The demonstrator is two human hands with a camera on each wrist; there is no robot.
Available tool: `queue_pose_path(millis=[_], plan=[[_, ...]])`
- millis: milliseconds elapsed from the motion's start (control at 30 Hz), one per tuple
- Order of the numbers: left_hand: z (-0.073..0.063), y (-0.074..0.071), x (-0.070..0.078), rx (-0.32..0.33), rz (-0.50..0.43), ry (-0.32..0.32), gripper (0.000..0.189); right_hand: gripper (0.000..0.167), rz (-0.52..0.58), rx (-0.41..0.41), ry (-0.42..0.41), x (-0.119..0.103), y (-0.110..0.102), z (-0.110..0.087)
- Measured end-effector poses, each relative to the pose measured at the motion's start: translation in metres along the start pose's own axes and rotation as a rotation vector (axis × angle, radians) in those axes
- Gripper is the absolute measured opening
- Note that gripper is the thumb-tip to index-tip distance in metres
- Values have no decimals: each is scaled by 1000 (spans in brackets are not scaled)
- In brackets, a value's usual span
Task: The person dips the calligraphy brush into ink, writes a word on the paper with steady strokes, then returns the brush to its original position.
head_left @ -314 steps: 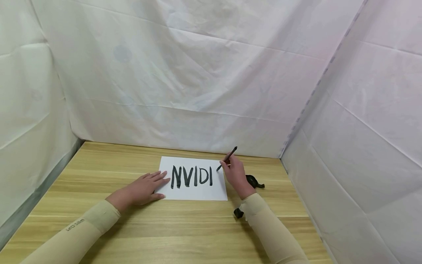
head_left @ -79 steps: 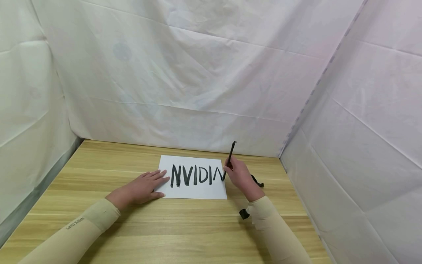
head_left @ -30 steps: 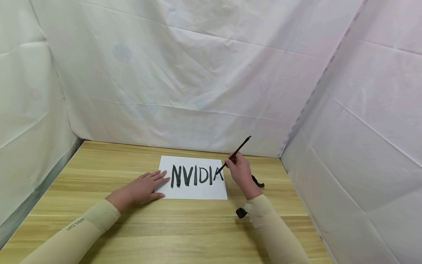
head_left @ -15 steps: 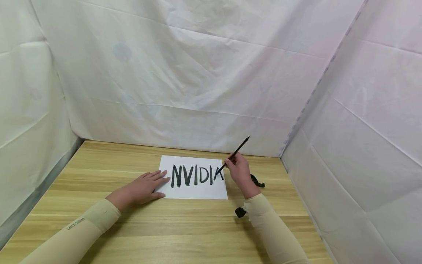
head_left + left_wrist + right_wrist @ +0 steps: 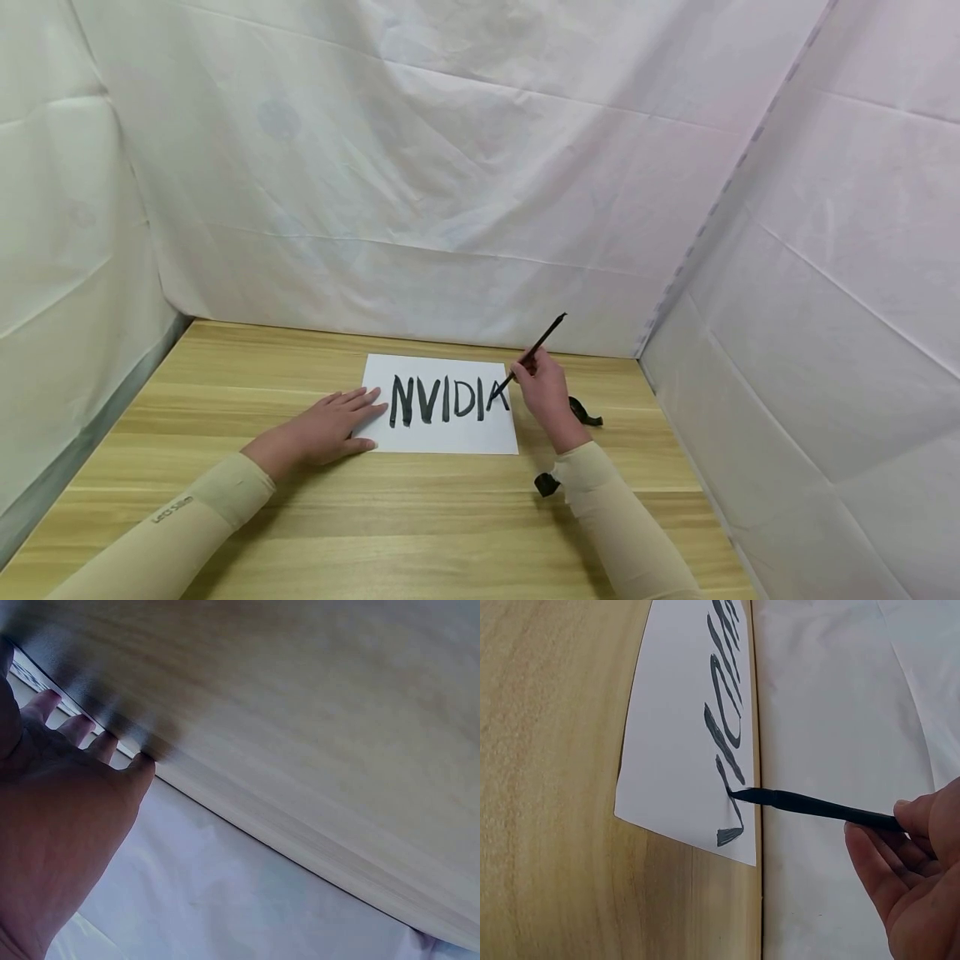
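A black paintbrush (image 5: pixel 543 337) is pinched between the thumb and fingers of my right hand (image 5: pixel 546 392). Its dark tip meets the left leg of the last letter on a white sheet of paper (image 5: pixel 450 442). Bold black strokes across the sheet read "NVIDIA". The right wrist view shows the brush (image 5: pixel 810 804) slanting down from the fingertips, its bristles on the stroke. My left hand (image 5: pixel 322 429) lies flat with spread fingers over the paper's left edge. In the left wrist view that hand (image 5: pixel 67 787) shows straight fingers reaching to the sheet, which is mostly hidden.
The paper lies on a wood-grain table (image 5: pixel 360 533) near its back edge. A black object with a short tail (image 5: pixel 587 414) stands partly behind my right wrist. A small black piece (image 5: pixel 547 484) sits by the right sleeve. White cloth (image 5: pixel 420 167) hangs behind and at both sides.
Since the oldest frame, the strokes of the last letter have appeared after "NVIDI". The brush then swung from its right leg to its left leg. My left hand has stayed put.
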State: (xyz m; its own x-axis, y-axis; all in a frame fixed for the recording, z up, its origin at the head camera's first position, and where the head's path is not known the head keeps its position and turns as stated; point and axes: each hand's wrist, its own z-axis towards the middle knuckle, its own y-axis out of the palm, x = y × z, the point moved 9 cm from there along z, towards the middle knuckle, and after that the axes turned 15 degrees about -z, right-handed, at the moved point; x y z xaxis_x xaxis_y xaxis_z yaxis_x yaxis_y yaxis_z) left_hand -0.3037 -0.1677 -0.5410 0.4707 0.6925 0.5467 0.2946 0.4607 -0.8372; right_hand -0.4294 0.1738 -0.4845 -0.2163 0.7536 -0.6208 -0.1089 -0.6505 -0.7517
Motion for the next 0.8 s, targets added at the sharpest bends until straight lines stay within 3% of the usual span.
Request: queue_pose_path(millis=[800], plan=[[0,0,-1,-10,6,-11,70,8,-95,-2,-49,-9,0,-4]])
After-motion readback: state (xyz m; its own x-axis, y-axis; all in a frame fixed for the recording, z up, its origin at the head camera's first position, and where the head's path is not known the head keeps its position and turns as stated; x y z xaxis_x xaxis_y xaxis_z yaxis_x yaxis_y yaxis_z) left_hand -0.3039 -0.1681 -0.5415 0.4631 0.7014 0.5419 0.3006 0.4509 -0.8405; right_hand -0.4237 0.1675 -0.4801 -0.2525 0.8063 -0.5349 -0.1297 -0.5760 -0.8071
